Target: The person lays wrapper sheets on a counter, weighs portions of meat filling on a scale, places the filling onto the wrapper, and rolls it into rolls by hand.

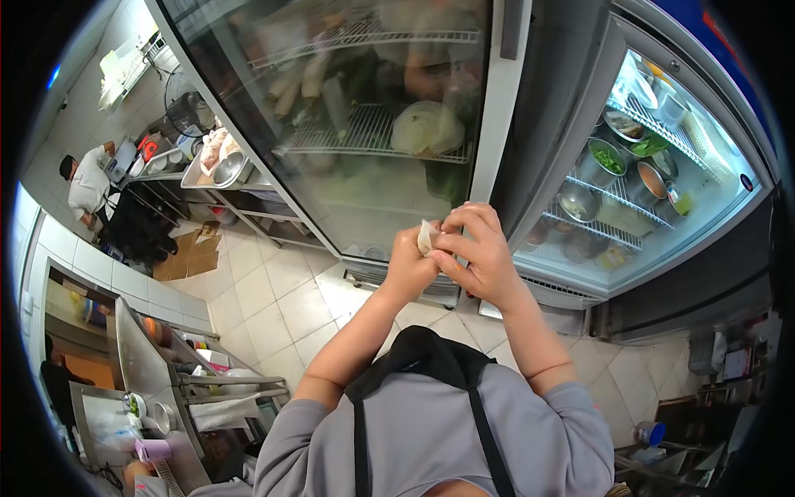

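Both hands meet in front of the glass-door fridge, above the tiled floor. My left hand (411,263) is closed around a small whitish piece (426,238), which sticks up out of the fist. From the right, my right hand (476,248) touches the same piece, its thumb and fingers pinched at the edge. What the piece is cannot be made out. Behind the hands stands the fridge's glass door (373,190), with vegetables and a pale round bundle (427,129) on wire racks inside.
A second lit fridge (609,286) at the right holds metal bowls and greens. At the far left a person (87,186) in white stands by a counter with a metal bowl (232,169). Cardboard (189,253) lies on the floor. A steel counter (153,364) is at lower left.
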A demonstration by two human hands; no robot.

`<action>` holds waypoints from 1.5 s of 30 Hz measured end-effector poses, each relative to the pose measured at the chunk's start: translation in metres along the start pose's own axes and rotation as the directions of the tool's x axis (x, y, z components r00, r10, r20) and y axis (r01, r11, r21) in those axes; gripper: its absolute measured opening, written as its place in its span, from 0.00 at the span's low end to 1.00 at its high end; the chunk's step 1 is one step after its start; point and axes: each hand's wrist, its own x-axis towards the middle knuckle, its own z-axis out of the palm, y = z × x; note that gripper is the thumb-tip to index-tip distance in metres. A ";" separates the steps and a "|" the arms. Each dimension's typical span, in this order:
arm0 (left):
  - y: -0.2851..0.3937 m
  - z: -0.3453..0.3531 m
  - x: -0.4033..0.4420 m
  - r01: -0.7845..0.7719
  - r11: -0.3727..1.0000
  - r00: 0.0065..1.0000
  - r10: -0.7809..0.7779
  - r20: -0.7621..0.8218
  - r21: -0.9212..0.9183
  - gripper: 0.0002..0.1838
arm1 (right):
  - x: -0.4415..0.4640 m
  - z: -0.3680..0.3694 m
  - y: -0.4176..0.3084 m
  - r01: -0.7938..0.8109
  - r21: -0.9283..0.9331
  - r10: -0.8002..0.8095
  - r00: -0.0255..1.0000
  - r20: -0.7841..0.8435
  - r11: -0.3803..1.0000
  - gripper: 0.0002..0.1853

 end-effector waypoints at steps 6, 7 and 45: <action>-0.009 -0.040 -0.008 0.353 0.933 0.892 -0.315 0.326 -0.066 0.04 | 0.029 -0.003 0.023 -0.179 0.458 -0.042 0.900 0.433 0.871 0.11; 0.003 -0.042 -0.006 0.409 0.905 0.853 -0.332 0.403 -0.120 0.04 | 0.041 -0.002 0.018 -0.202 0.513 -0.049 0.899 0.434 0.834 0.15; -0.012 0.002 0.018 -0.058 0.982 0.788 0.156 -0.596 0.180 0.09 | 0.034 0.024 0.035 0.146 0.209 -0.191 0.959 0.210 0.967 0.12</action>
